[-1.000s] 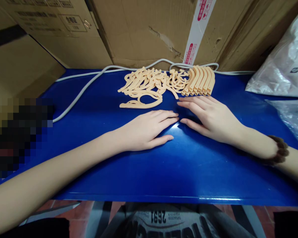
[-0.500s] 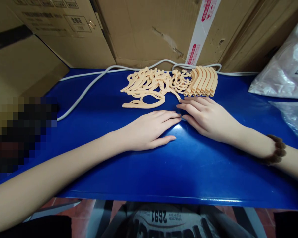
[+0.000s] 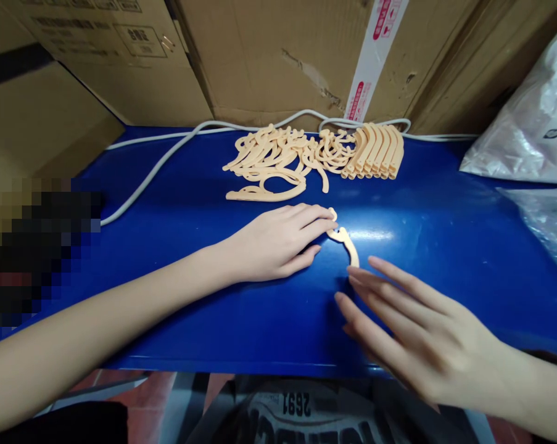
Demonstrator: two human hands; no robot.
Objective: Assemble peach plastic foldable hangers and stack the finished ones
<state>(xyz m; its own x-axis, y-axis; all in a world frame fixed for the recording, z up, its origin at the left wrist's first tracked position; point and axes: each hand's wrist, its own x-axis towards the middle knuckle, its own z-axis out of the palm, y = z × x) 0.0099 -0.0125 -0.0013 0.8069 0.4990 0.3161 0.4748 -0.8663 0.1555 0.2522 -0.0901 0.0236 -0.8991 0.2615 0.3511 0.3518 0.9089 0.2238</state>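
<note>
My left hand (image 3: 278, 243) lies flat on the blue tabletop (image 3: 241, 327), its fingers stretched out. Its fingertips overlap one end of a curved beige plastic hook (image 3: 343, 237). At the hook's lower end are the fingertips of my right hand (image 3: 417, 327), with the fingers extended and apart; whether they press on the hook is unclear. Farther back, a beige curved hanger arm piece (image 3: 269, 196) lies before a loose heap of similar pieces (image 3: 273, 151). Right of the heap are smaller hooks (image 3: 336, 151) and a neat row of curved hanger arms (image 3: 375, 151).
A white cable (image 3: 160, 166) runs along the back of the table. Cardboard boxes (image 3: 269, 61) stand behind and at the left. Plastic bags (image 3: 519, 129) lie at the right. The table's front edge (image 3: 259, 370) is close to my body.
My right hand has moved from beside the beige pieces toward me and to the right. A hook now shows between my hands. My left hand has stayed almost in place.
</note>
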